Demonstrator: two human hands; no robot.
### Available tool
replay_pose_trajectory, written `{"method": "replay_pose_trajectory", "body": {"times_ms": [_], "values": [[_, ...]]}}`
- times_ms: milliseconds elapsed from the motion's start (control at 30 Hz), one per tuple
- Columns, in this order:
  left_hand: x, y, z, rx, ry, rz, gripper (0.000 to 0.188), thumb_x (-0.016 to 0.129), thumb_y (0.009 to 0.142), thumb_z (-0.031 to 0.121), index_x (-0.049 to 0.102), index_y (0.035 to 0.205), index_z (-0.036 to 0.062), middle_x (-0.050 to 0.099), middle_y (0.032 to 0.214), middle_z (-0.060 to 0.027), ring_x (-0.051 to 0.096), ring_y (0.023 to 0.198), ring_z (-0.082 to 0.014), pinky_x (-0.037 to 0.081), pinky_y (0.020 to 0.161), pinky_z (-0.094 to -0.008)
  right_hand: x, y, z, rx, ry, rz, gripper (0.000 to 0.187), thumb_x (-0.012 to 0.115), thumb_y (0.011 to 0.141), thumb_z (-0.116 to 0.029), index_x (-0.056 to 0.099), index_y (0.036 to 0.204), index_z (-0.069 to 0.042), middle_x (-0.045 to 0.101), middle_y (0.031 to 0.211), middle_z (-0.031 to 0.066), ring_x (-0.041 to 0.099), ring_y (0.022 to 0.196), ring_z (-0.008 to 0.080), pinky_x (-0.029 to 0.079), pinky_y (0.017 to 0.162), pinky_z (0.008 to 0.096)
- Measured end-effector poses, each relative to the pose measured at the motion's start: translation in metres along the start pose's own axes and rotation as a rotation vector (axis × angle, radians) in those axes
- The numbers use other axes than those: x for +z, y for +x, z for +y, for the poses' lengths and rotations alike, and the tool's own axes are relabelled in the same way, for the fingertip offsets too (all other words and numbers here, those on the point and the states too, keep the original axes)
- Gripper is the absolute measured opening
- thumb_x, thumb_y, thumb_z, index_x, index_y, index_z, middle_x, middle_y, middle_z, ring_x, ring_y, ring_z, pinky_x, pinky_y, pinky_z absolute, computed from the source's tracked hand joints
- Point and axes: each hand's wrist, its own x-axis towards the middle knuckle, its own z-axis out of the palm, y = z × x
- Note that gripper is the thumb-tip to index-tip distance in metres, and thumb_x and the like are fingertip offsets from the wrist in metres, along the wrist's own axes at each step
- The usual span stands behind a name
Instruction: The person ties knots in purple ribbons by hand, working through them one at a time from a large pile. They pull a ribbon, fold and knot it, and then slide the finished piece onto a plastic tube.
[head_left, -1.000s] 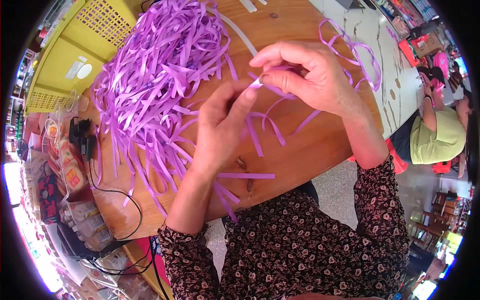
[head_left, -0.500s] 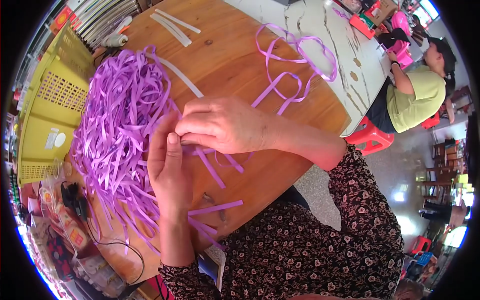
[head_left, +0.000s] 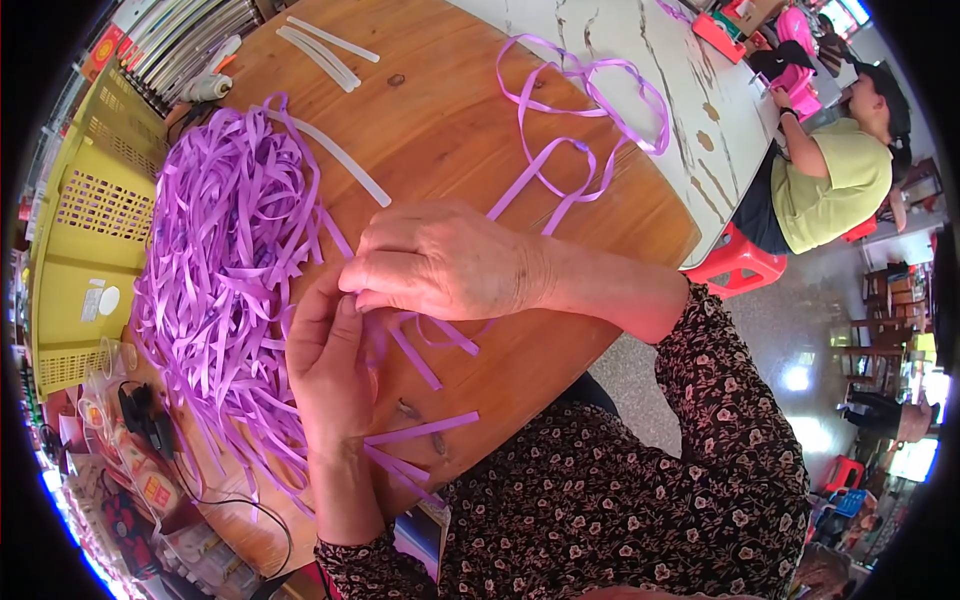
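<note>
My left hand and my right hand meet over the wooden table, fingertips pinched together. Between them is a purple ribbon, whose strips hang out below my right hand; the exact spot they pinch is mostly covered by my fingers. Left of my hands lies a big tangled heap of purple ribbons, with loose ends running under my left wrist. Beyond my right hand, a looped purple ribbon stretches toward the white marbled tabletop.
Translucent white glue sticks lie at the far side, and a longer one rests by the heap. A glue gun sits near the yellow plastic basket. A black cable curls at lower left. At right sits another person.
The view has shifted slightly, so the table things appear a little further left. My hands stay pinched together, with only small finger movement.
</note>
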Motion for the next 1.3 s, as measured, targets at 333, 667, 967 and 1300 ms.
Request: {"method": "replay_pose_trajectory", "body": {"times_ms": [333, 667, 967, 1300], "values": [[-0.016, -0.001, 0.012, 0.110, 0.200, 0.301, 0.013, 0.057, 0.092, 0.013, 0.061, 0.090, 0.0018, 0.044, 0.060, 0.0077, 0.030, 0.050, 0.0000, 0.023, 0.045, -0.0170, -0.061, -0.022, 0.030, 0.034, -0.322, -0.243, 0.034, 0.072, 0.072, -0.026, 0.064, 0.099, -0.007, 0.059, 0.106, 0.0052, 0.054, 0.096, 0.0239, 0.045, 0.082, 0.0388], [-0.019, 0.006, 0.010, 0.134, 0.027, 0.206, 0.015, 0.053, 0.094, 0.011, 0.061, 0.091, -0.0008, 0.041, 0.060, 0.0055, 0.026, 0.049, -0.0025, 0.020, 0.045, -0.0197, -0.138, -0.146, 0.091, 0.389, -0.710, -0.477, 0.053, 0.060, 0.085, -0.027, 0.046, 0.133, -0.011, 0.039, 0.142, 0.0093, 0.035, 0.131, 0.0291, 0.031, 0.107, 0.0441], [-0.011, 0.006, -0.003, 0.089, -0.013, 0.204, 0.008, 0.058, 0.090, 0.008, 0.062, 0.092, 0.0006, 0.044, 0.060, 0.0052, 0.031, 0.050, -0.0018, 0.022, 0.045, -0.0178, -0.203, -0.151, 0.153, 0.656, -1.014, -0.053, 0.029, 0.055, 0.090, -0.013, 0.058, 0.118, -0.004, 0.059, 0.120, 0.0134, 0.056, 0.110, 0.0288, 0.046, 0.091, 0.0359], [-0.005, -0.004, -0.003, 0.114, 0.154, 0.204, 0.003, 0.064, 0.085, 0.002, 0.066, 0.087, 0.0008, 0.057, 0.072, 0.0004, 0.046, 0.059, -0.0058, 0.034, 0.053, -0.0196, -0.032, -0.008, -0.006, 0.284, 0.111, -0.225, 0.039, 0.068, 0.080, -0.015, 0.061, 0.117, -0.007, 0.063, 0.112, 0.0106, 0.062, 0.100, 0.0241, 0.050, 0.082, 0.0321]]}}
